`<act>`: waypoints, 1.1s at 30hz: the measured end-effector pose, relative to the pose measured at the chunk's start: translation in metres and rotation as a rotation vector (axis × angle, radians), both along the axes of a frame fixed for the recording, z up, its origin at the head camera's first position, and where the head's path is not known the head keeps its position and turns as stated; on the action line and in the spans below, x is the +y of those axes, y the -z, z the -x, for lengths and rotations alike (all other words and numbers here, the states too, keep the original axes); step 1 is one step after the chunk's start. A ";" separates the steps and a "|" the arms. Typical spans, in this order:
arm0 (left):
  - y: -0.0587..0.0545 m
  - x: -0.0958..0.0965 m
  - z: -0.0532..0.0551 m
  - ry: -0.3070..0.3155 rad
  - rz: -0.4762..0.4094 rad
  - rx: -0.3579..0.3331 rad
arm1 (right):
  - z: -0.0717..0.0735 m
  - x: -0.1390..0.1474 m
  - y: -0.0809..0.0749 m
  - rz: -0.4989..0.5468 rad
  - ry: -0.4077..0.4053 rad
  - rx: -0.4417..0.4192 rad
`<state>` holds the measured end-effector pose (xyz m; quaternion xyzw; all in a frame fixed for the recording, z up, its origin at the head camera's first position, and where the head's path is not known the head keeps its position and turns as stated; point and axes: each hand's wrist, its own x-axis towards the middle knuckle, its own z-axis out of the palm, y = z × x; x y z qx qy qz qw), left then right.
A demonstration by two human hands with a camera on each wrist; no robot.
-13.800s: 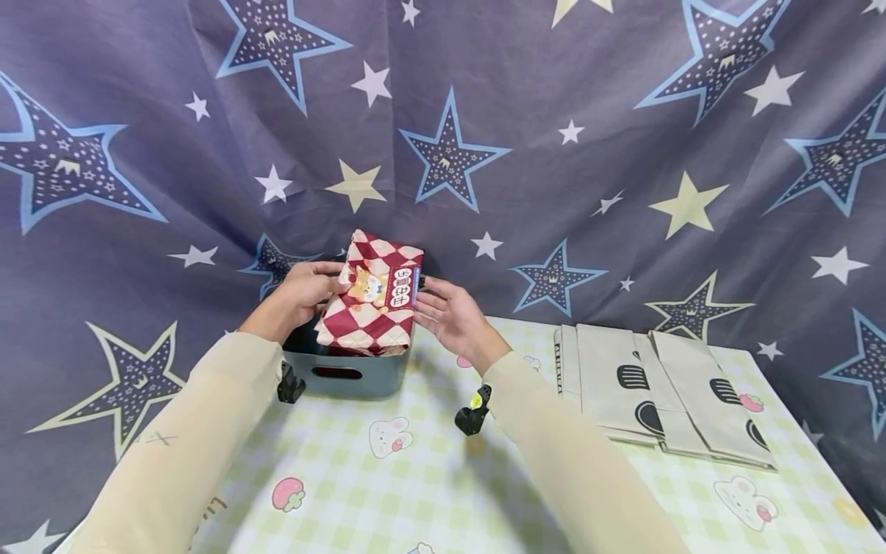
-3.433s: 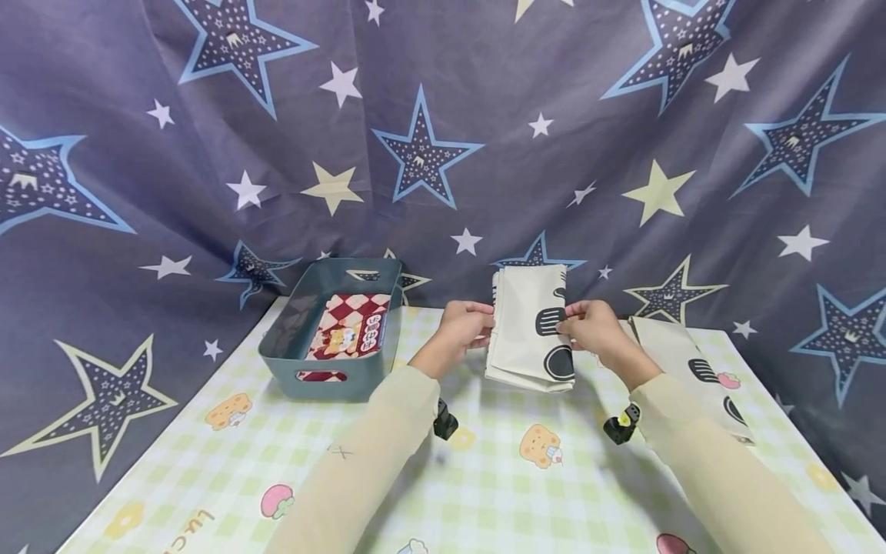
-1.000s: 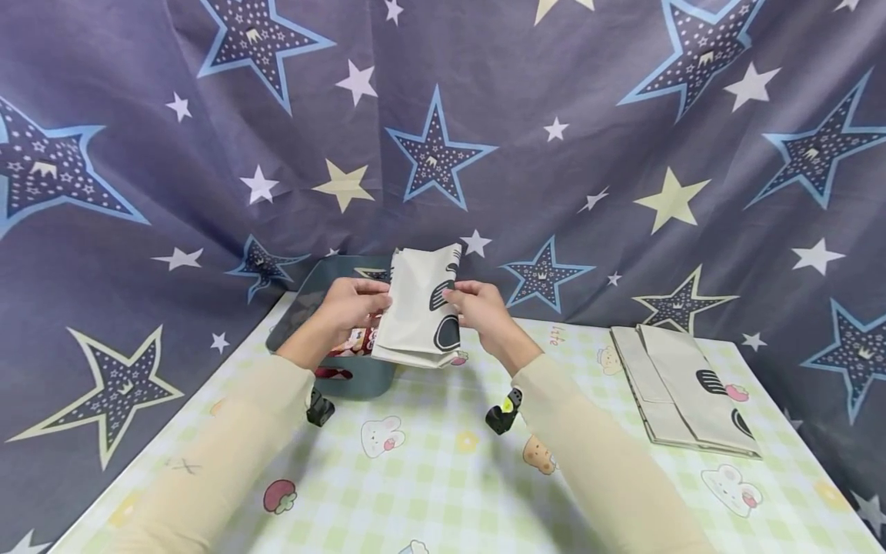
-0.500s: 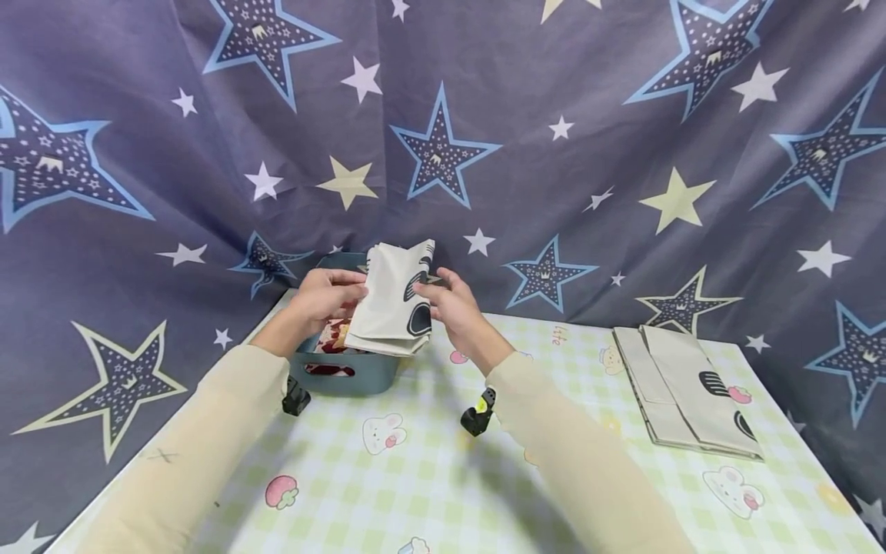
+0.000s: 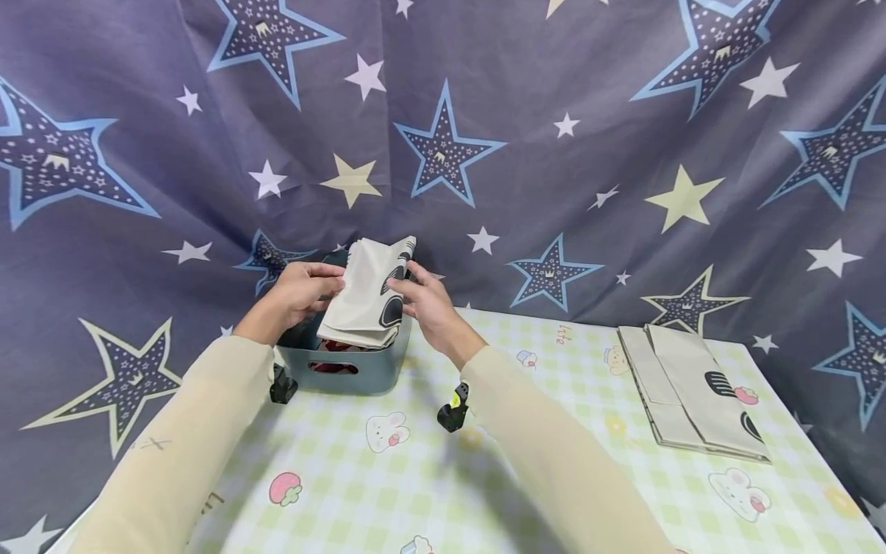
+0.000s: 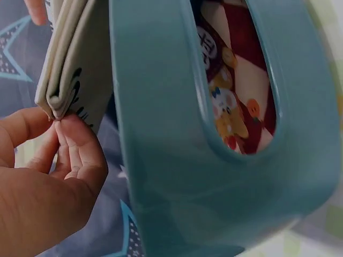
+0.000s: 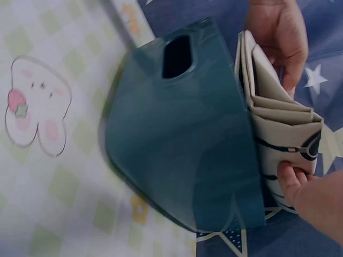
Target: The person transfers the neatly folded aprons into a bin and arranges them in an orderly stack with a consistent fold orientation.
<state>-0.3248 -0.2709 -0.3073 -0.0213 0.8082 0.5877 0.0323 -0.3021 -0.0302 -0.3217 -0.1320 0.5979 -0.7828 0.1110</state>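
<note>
Both hands hold a folded cream cloth with black printed shapes, tilted over the mouth of a blue-grey plastic bin. My left hand pinches its left edge between thumb and fingers, as the left wrist view shows close up. On the opposite edge, my right hand grips it with the thumb on top. Several thick layers of the cloth show just above the bin's rim in the right wrist view. Inside the bin lies a folded red-and-cream checked cloth with a cartoon dog label, seen through the handle slot.
A second folded cream cloth with black prints lies flat at the table's right side. The table has a green checked cover with cartoon prints. A dark star-patterned curtain hangs right behind the bin and table.
The hands have carried the cream cloth left from the table's right side to over the bin, lowering it. Earlier, they held the red checked cloth there, which now lies in the bin.
</note>
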 end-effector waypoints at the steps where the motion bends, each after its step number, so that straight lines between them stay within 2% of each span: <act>1: 0.001 -0.002 0.000 -0.009 0.001 0.000 | 0.001 -0.002 0.001 -0.002 -0.015 -0.001; 10: 0.008 -0.013 0.004 -0.024 0.035 0.030 | 0.006 -0.012 0.007 -0.032 -0.075 -0.001; 14: 0.012 -0.016 0.004 -0.024 0.066 0.067 | 0.007 -0.012 0.007 -0.106 -0.058 0.011; 17: 0.013 -0.018 0.002 -0.029 0.245 0.127 | 0.010 -0.010 0.007 -0.261 -0.002 0.068; 20: 0.012 -0.018 0.000 -0.063 0.434 0.202 | 0.013 -0.007 0.008 -0.393 0.065 0.120; 22: 0.012 -0.017 -0.001 -0.094 0.498 0.239 | 0.016 -0.006 0.011 -0.424 0.078 0.141; 26: 0.014 -0.016 -0.001 -0.100 0.500 0.247 | 0.018 -0.002 0.017 -0.433 0.060 0.140; 33: 0.019 -0.012 0.001 -0.076 0.509 0.248 | 0.016 0.001 0.025 -0.443 0.068 0.132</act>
